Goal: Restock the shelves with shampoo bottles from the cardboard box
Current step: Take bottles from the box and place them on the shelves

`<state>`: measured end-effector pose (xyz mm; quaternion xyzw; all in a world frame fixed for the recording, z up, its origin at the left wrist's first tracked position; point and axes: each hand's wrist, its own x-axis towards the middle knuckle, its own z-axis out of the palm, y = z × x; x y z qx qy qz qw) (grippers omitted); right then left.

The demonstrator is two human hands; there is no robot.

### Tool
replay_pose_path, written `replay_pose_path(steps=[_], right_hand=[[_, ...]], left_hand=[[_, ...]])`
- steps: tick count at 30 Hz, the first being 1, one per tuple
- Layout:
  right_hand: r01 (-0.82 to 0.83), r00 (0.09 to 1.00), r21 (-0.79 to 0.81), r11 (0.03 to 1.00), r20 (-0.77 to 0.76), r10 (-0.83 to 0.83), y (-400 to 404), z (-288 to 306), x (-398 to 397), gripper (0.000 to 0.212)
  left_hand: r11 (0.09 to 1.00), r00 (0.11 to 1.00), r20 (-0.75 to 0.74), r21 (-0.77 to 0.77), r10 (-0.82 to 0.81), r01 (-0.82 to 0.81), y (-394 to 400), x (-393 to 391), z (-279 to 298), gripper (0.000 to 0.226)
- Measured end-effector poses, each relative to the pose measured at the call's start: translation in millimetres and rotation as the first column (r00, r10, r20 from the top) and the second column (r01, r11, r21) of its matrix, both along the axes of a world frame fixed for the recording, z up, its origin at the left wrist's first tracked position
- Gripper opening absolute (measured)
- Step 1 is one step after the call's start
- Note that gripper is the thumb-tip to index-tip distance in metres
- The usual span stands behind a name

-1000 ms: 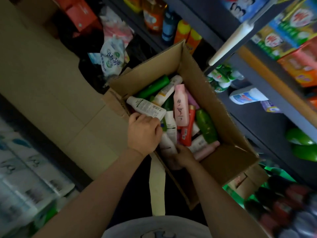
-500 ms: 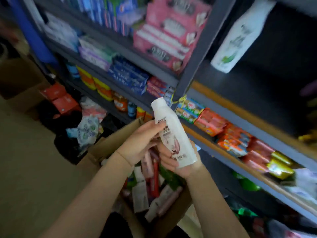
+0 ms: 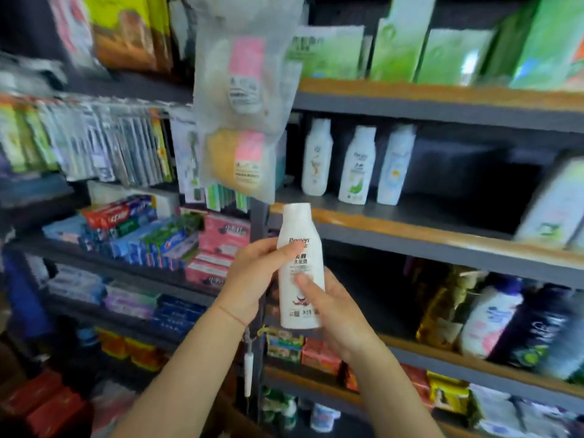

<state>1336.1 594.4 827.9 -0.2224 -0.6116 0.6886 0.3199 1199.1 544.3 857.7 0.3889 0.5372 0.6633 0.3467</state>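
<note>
I hold a white shampoo bottle (image 3: 300,267) upright in front of the shelving, cap up. My left hand (image 3: 249,279) grips its left side with the thumb on the label. My right hand (image 3: 335,308) cups its lower right side, thumb across the front. On the grey shelf (image 3: 410,222) behind it stand three similar white bottles (image 3: 357,164) in a row, with dark free room to their right. The cardboard box is out of view.
A clear hanging bag of sponges (image 3: 243,99) dangles just above the bottle. Toothpaste boxes (image 3: 142,229) fill the left shelves. Another white bottle (image 3: 556,203) stands at the far right of the same shelf. Darker bottles (image 3: 493,320) fill the shelf below.
Both hands lifted the white bottle out of the box and up to shelf height, turning it upright. My view rose from the box to the shelves.
</note>
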Motion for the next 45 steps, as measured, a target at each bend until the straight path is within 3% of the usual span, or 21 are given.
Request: replay_pose_path(steps=[4, 8, 11, 13, 16, 18, 20, 28, 35, 45], right_hand=[[0.088, 0.994, 0.224, 0.971, 0.040, -0.099, 12, 25, 18, 0.019], [0.184, 0.974, 0.393, 0.901, 0.049, -0.221, 39, 45, 34, 0.022], [0.335, 0.930, 0.463, 0.820, -0.021, -0.368, 63, 68, 40, 0.028], [0.421, 0.892, 0.491, 0.763, -0.072, -0.446, 82, 82, 41, 0.031], [0.485, 0.843, 0.564, 0.669, -0.097, -0.529, 107, 97, 38, 0.040], [0.505, 0.818, 0.602, 0.618, -0.105, -0.566, 120, 104, 36, 0.042], [0.501, 0.809, 0.616, 0.608, -0.084, -0.582, 131, 110, 33, 0.039], [0.342, 0.761, 0.653, 0.676, 0.229, -0.607, 190, 117, 12, 0.042], [0.371, 0.754, 0.585, 0.721, 0.262, -0.602, 214, 114, -6, 0.041], [0.358, 0.634, 0.658, 0.663, 0.350, -0.690, 226, 111, -14, 0.050]], left_hand=[[0.997, 0.997, -0.071, 0.064, -0.029, 0.034, 11, 15, 27, 0.018], [0.989, 0.974, -0.212, 0.104, -0.086, 0.110, 23, 25, 41, 0.011], [0.992, 0.917, -0.391, 0.124, 0.078, -0.031, 49, 14, 44, 0.018], [0.978, 0.768, -0.607, 0.162, 0.203, -0.131, 71, 0, 41, 0.031], [0.978, 0.465, -0.869, 0.089, 0.169, -0.190, 98, -12, 34, 0.055], [0.972, 0.312, -0.944, 0.028, 0.103, -0.235, 111, -15, 30, 0.065], [0.969, 0.252, -0.966, -0.014, 0.051, -0.248, 119, -17, 22, 0.069], [0.984, 0.358, -0.930, 0.024, 0.087, -0.176, 119, -19, 7, 0.070], [0.983, 0.346, -0.932, 0.049, 0.108, -0.175, 119, -19, 4, 0.071], [0.981, 0.314, -0.945, 0.036, 0.095, -0.189, 125, -21, 2, 0.073]])
